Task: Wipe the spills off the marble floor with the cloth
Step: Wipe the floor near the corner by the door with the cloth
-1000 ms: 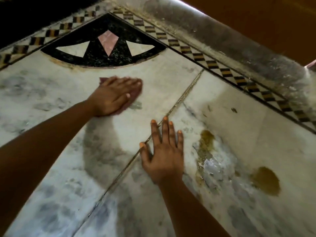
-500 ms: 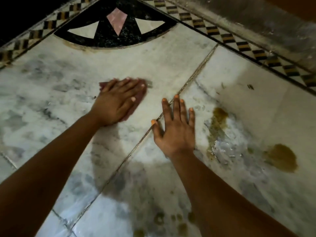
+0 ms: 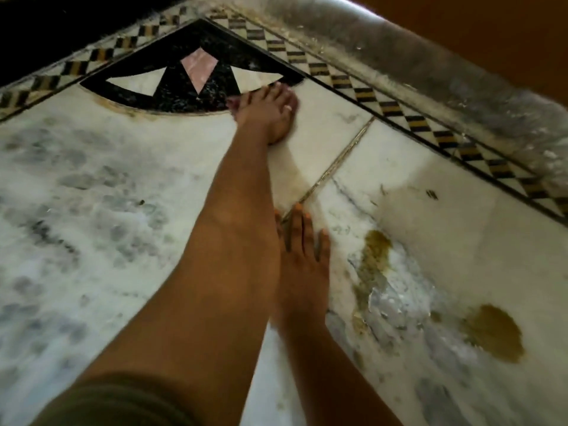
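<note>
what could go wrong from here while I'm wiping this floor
1. The right hand lies flat on the marble floor close beside the brown streak. It might slide into the streak or slip on the glossy patch there.
2. The left hand presses the cloth far off by the black inlay, so the streak and the round puddle may get missed.

A single wide-angle camera, worn on the head, looks forward and steeply down at the white, grey-veined marble floor (image 3: 92, 179) from close above it. It faces the floor's far corner, where two black-and-yellow chequered border strips (image 3: 347, 83) meet beyond a black fan-shaped inlay (image 3: 172, 87). Both bare forearms (image 3: 227, 241) enter from the bottom edge: the left hand (image 3: 264, 115) reaches near that corner, the right hand (image 3: 302, 272) lies nearer the lens, at mid-frame.
</note>
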`<state>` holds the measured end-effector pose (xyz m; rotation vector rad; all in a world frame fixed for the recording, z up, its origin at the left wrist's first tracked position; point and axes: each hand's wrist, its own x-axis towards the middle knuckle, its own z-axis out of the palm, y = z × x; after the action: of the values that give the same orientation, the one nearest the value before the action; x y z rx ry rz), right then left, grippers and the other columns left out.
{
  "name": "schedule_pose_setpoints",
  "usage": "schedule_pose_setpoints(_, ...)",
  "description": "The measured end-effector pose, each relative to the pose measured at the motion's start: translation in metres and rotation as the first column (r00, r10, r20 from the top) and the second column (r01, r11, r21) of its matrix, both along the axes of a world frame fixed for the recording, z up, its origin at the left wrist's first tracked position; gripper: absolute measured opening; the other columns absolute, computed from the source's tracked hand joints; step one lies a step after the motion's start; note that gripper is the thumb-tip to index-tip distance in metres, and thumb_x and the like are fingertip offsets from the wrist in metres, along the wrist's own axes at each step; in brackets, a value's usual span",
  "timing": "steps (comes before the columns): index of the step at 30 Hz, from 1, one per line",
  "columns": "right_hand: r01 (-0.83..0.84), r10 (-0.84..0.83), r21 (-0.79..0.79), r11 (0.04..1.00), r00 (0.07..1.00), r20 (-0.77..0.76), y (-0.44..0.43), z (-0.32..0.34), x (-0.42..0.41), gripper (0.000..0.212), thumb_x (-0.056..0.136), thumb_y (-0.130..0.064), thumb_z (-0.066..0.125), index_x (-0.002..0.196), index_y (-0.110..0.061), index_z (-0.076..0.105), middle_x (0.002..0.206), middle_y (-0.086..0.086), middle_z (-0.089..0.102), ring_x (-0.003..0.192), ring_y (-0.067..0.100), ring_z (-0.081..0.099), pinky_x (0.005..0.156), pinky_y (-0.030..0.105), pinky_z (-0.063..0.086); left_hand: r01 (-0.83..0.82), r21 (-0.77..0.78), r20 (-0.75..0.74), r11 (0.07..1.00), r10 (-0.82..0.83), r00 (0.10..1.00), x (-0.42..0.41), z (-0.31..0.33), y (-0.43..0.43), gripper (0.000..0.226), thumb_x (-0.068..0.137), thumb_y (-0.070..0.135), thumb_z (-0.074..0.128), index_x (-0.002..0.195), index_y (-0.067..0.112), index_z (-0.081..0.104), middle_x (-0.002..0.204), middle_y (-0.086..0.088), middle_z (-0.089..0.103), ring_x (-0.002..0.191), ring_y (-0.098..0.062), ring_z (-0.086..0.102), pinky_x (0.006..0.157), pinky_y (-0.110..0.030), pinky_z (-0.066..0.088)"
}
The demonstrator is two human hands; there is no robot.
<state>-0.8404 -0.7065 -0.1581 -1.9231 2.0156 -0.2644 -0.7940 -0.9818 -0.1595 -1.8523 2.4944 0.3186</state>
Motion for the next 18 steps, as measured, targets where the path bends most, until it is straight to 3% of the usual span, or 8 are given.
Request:
schedule_pose_setpoints(4, 0.091, -0.094, -0.119, 0.989, 0.995, -0.025, 0.0, -0.012, 0.003, 0.068, 0.086, -0.052, 0.028, 0.148, -0.024, 0.027, 0.156, 0.011, 0.019, 0.145, 0.024, 0.015, 0.114, 0.047, 0.005, 0.332, -0.003, -0.052, 0.943, -0.332, 0.942, -0.011, -0.002, 0.045, 0.061, 0.092, 0.047, 0.008, 0.15, 0.029, 0.012, 0.159, 0.007, 0.009, 0.146, -0.017, 0.009, 0.117, -0.043, 0.005)
schedule_pose_setpoints(6, 0.076, -0.083, -0.127, 0.989, 0.995, -0.049, 0.0, -0.016, 0.002, 0.069, 0.086, -0.053, 0.031, 0.148, -0.024, 0.028, 0.157, 0.01, 0.018, 0.145, 0.024, 0.015, 0.114, 0.047, 0.005, 0.442, -0.046, -0.083, 0.896, -0.445, 0.892, 0.017, -0.004, 0.076, 0.061, 0.091, 0.048, 0.007, 0.149, 0.03, 0.013, 0.158, 0.009, 0.011, 0.145, -0.014, 0.009, 0.116, -0.039, 0.004)
schedule_pose_setpoints(8, 0.058, -0.068, -0.13, 0.99, 0.995, -0.074, -0.001, -0.018, 0.002, 0.07, 0.086, -0.054, 0.028, 0.149, -0.024, 0.024, 0.158, 0.009, 0.012, 0.146, 0.023, 0.01, 0.114, 0.047, 0.004, 0.452, -0.107, -0.11, 0.886, -0.462, 0.88, 0.062, -0.008, 0.108, 0.06, 0.092, 0.049, 0.007, 0.148, 0.031, 0.016, 0.155, 0.012, 0.012, 0.144, -0.011, 0.011, 0.114, -0.037, 0.006)
schedule_pose_setpoints(11, 0.063, -0.075, -0.136, 0.989, 0.994, -0.083, 0.0, -0.018, 0.003, 0.07, 0.086, -0.054, 0.027, 0.149, -0.023, 0.024, 0.157, 0.01, 0.014, 0.146, 0.025, 0.012, 0.113, 0.048, 0.004, 0.305, -0.184, -0.068, 0.934, -0.322, 0.944, 0.135, -0.013, 0.136, 0.06, 0.092, 0.048, 0.009, 0.148, 0.03, 0.022, 0.155, 0.008, 0.019, 0.142, -0.015, 0.02, 0.113, -0.04, 0.012)
schedule_pose_setpoints(13, 0.06, -0.072, -0.132, 0.989, 0.994, -0.086, 0.0, -0.019, 0.003, 0.07, 0.087, -0.055, 0.024, 0.15, -0.024, 0.02, 0.158, 0.01, 0.011, 0.146, 0.025, 0.008, 0.114, 0.048, 0.002, 0.081, -0.175, -0.051, 0.981, -0.091, 0.995, 0.166, -0.013, 0.13, 0.064, 0.089, 0.049, 0.009, 0.148, 0.028, 0.022, 0.156, 0.003, 0.022, 0.143, -0.019, 0.021, 0.113, -0.041, 0.012)
schedule_pose_setpoints(15, 0.038, -0.047, -0.094, 0.995, 0.995, -0.092, 0.0, -0.018, 0.002, 0.07, 0.088, -0.056, 0.02, 0.151, -0.026, 0.01, 0.159, 0.009, 0.001, 0.147, 0.023, -0.002, 0.115, 0.047, -0.003, -0.138, -0.136, -0.033, 0.981, 0.135, 0.99, 0.168, -0.013, 0.115, 0.059, 0.093, 0.045, 0.013, 0.149, 0.028, 0.02, 0.158, 0.004, 0.016, 0.145, -0.018, 0.015, 0.115, -0.041, 0.008)
schedule_pose_setpoints(18, 0.013, -0.018, -0.052, 0.999, 0.994, -0.106, 0.0, -0.015, 0.001, 0.071, 0.087, -0.056, 0.014, 0.151, -0.027, 0.0, 0.159, 0.007, -0.007, 0.146, 0.021, -0.01, 0.117, 0.047, -0.006, -0.167, -0.103, -0.034, 0.981, 0.164, 0.986, 0.138, -0.013, 0.126, 0.058, 0.094, 0.04, 0.014, 0.15, 0.026, 0.017, 0.159, 0.004, 0.011, 0.145, -0.019, 0.011, 0.115, -0.041, 0.005)
